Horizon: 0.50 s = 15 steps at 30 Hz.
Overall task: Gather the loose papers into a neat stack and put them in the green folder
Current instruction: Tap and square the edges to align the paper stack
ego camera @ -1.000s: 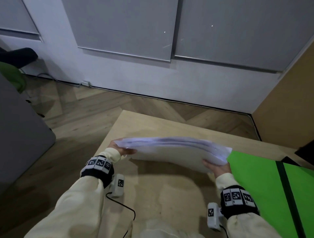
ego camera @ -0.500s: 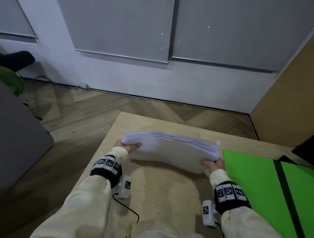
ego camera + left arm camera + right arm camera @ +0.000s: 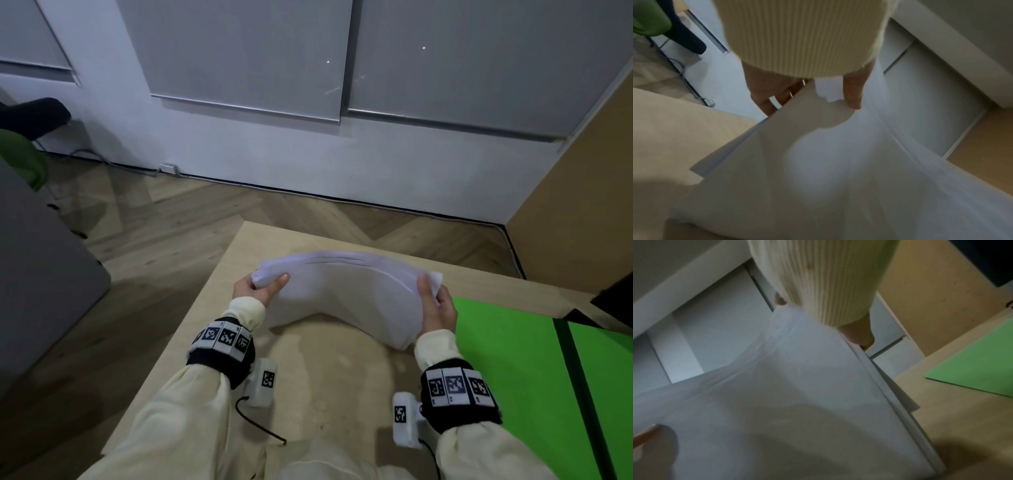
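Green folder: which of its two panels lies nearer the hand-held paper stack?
The left panel, on the stack's side of the dark spine; its edge lies beside the right hand gripping the paper stack. The other panel lies beyond the spine.

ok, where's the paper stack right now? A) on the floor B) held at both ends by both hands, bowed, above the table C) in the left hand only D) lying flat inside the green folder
B: the left hand and right hand each grip an end of the paper stack, which arches over the table; the green folder lies open beside it.
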Each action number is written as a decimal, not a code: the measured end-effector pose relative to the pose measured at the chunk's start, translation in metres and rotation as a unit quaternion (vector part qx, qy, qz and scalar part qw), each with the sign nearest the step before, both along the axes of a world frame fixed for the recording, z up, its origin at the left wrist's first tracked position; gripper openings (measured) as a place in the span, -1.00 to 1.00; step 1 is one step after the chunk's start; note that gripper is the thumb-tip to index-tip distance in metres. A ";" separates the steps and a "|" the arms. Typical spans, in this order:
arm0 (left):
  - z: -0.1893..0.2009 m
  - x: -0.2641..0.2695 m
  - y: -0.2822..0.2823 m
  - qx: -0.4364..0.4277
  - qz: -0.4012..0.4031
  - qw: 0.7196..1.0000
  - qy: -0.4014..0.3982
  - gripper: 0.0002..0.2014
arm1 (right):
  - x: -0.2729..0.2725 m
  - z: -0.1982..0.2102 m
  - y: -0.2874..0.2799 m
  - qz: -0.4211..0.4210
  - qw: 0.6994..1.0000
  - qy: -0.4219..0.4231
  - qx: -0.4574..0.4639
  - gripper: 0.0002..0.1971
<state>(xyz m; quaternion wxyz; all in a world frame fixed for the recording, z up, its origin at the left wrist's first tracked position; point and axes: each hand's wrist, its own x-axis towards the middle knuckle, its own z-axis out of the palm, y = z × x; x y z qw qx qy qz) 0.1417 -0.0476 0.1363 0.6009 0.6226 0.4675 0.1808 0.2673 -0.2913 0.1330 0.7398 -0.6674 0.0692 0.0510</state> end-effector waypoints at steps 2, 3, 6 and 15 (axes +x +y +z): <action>0.004 0.004 -0.002 -0.010 0.012 1.000 -0.008 -0.68 | 0.005 0.001 0.004 -0.028 1.000 -0.005 -0.002 -0.51; 0.005 0.006 -0.002 -0.018 0.016 1.000 -0.011 -0.67 | 0.008 0.002 0.007 -0.044 0.999 -0.002 -0.007 -0.46; 0.008 0.009 -0.004 -0.031 0.018 0.999 -0.013 -0.56 | 0.015 0.005 0.011 -0.078 0.997 0.008 -0.017 -0.56; 0.021 0.012 -0.008 -0.051 0.040 0.997 -0.044 -0.76 | 0.031 0.016 0.015 -0.134 0.990 0.017 -0.036 -0.52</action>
